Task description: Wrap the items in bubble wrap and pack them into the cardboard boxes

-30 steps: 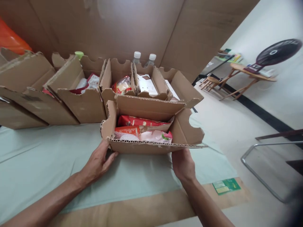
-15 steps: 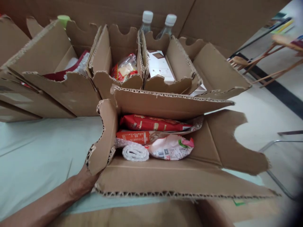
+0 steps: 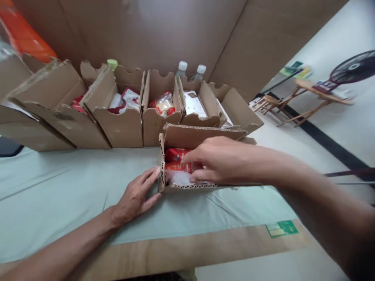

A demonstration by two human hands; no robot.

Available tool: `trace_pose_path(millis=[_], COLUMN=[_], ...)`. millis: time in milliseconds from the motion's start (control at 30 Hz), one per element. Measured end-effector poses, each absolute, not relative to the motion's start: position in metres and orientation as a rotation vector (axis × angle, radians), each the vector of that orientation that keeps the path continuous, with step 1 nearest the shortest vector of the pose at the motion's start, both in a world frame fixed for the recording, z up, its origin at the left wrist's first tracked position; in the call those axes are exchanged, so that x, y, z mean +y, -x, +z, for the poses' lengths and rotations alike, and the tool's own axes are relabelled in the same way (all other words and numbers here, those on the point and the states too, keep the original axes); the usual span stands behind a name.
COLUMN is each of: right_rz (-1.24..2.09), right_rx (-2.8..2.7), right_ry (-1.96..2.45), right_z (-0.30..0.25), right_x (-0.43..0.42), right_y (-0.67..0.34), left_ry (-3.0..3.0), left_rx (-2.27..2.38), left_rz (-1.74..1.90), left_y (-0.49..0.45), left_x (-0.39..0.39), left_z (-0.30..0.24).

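Observation:
An open cardboard box point(image 3: 187, 137) stands on the pale green cloth point(image 3: 58, 195) near the table's front. Inside it I see a red packet point(image 3: 175, 154), an orange packet point(image 3: 177, 167) and a whitish wrapped item point(image 3: 178, 178). My left hand point(image 3: 136, 197) lies against the box's left wall with its fingers stretched out. My right hand point(image 3: 218, 160) reaches over the box from the right. Its fingers are curled down among the packets, and what they grip, if anything, is hidden.
A row of open cardboard boxes point(image 3: 123, 117) with packets stands behind, with two capped bottles point(image 3: 190, 72) and a green cap point(image 3: 112, 64) at the back. A tall cardboard sheet point(image 3: 146, 35) backs them. A green card point(image 3: 281, 228) lies at the table's front right. A fan point(image 3: 351, 68) and wooden stands are on the floor at right.
The box, held up close to me half a second ago, now rests on the cloth. My right hand has come from under it into its top. My left hand now rests at its left wall.

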State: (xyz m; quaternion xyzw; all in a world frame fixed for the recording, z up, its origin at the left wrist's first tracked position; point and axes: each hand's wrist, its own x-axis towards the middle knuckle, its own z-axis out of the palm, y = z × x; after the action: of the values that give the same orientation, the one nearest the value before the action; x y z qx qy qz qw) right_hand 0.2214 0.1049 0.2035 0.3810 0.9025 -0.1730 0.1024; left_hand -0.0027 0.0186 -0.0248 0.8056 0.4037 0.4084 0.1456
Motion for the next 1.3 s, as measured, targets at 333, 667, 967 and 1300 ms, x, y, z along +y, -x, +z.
trace_pose_path(millis=[333, 667, 967, 1300], right_rz=[-0.378, -1.463, -1.129, -1.291], right_rx=[3.240, 3.095, 2.729, 2.694], right_ry=[-1.830, -1.612, -2.746, -3.057], right_z=[0.246, 0.172, 0.084, 0.044], right_x=[0.069, -0.042, 0.004, -0.044], right_y=[-0.250, -0.239, -0.335, -0.412], left_ry=[-2.081, -1.300, -1.083, -1.124], left_rx=[1.227, 1.018, 1.053, 0.667], left_rz=[1.337, 1.440, 1.307, 0.794], left_y=[0.012, 0.001, 0.004, -0.085], left_x=[0.019, -0.059, -0.014, -0.095], left_z=[-0.007, 0.060, 0.046, 0.042])
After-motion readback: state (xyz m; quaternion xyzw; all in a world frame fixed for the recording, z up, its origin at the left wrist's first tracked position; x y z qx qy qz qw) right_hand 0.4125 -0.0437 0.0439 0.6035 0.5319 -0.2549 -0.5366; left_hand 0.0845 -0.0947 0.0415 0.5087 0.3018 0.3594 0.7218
